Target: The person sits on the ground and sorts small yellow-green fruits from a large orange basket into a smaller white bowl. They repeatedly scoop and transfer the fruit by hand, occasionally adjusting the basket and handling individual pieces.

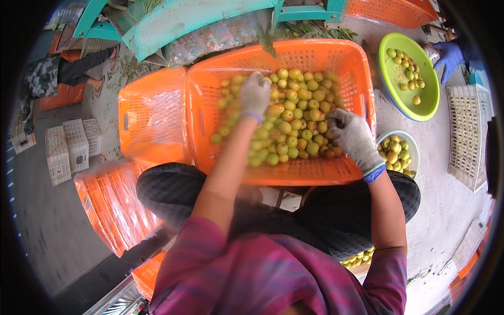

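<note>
A big orange plastic basket, lined with clear film, stands before my knees with many small yellow-green round fruits in it. Above the fruits at the upper left of the pile is my left hand in a pale knit glove, blurred, its fingers bent; a bit of yellow fruit shows at its fingertips, but I cannot tell whether it is gripped. My right hand, gloved too, is at the pile's right edge with curled fingers; what lies inside them is hidden.
Left of the basket sits a smaller orange basket, with wrapped orange baskets below. On the right are a green basin and a pale bowl with fruits, white crates and another person's blue-gloved hand. A teal metal frame stands beyond.
</note>
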`<state>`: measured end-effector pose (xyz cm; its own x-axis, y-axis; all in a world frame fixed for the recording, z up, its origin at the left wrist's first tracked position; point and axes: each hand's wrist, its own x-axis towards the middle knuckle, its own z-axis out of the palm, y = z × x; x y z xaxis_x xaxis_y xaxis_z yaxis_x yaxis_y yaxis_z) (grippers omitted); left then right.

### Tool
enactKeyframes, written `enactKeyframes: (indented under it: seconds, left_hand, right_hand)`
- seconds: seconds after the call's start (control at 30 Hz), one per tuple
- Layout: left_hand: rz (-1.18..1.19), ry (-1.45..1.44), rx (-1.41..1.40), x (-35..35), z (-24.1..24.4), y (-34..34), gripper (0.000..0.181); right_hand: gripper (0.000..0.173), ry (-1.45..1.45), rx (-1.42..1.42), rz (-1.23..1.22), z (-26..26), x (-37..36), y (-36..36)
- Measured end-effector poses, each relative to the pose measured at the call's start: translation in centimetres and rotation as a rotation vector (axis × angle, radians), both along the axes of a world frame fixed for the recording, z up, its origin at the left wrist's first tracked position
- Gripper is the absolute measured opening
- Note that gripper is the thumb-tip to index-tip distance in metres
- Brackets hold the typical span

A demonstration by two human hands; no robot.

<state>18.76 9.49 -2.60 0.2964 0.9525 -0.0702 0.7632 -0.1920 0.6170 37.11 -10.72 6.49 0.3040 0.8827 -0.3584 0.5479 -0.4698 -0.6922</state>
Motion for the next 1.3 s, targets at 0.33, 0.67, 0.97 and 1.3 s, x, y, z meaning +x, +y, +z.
enactKeyframes:
  seconds: [0.33,0.67,0.97,1.3]
  left_hand:
    - [0.017,0.282,-0.167,2.6,-4.2,2.4,0.063]
    - [-0.515,-0.680,-0.989,7.3,5.0,-22.6,0.041]
    - [-0.643,-0.069,-0.180,5.1,-3.1,-18.9,0.033]
    - [-0.816,0.346,-0.166,12.3,-7.0,-19.0,0.047]
  right_hand:
    - [0.036,0.506,-0.185,-0.362,1.2,4.9,-1.3]
    - [0.030,0.254,-0.051,-0.397,0.8,6.3,-8.5]
    - [0.040,-0.296,-0.467,-0.652,-12.5,15.4,-22.4]
    - [0.058,-0.253,-0.515,-0.749,-15.3,20.2,-25.9]
